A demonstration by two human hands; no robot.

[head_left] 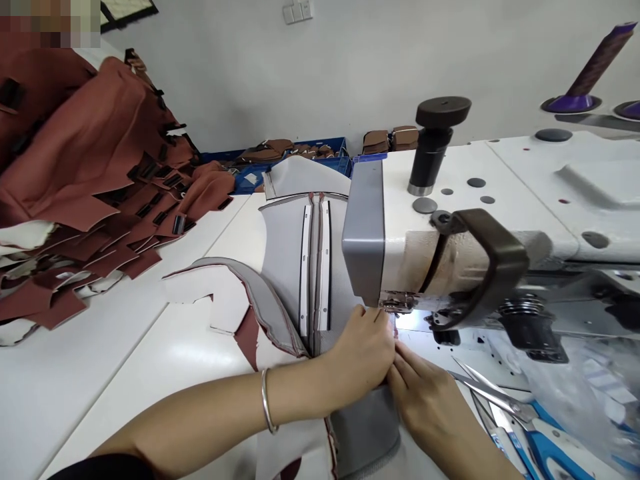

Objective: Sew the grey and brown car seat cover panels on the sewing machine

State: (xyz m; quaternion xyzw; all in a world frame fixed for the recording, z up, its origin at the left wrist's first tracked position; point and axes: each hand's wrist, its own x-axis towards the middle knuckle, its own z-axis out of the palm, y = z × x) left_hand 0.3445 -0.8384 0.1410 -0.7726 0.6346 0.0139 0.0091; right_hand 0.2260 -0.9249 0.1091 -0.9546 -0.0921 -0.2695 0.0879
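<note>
A grey padded cover piece (287,247) with white strips and brown-red backing lies on the white table (100,360), running under the head of a white sewing machine (450,227). My left hand (363,350), with a metal bangle on its wrist, presses the piece flat just left of the needle area (397,307). Beside it, my right hand (427,397) rests on the same piece, fingertips pointing at the needle. Both hands touch each other. The needle itself is hidden behind the machine head.
A big pile of brown-red cover pieces (90,187) fills the left of the table. Blue bins (300,157) with more pieces stand at the back. Blue-handled scissors (520,417) and a clear plastic bag (595,393) lie at the right. A thread cone (595,67) stands behind the machine.
</note>
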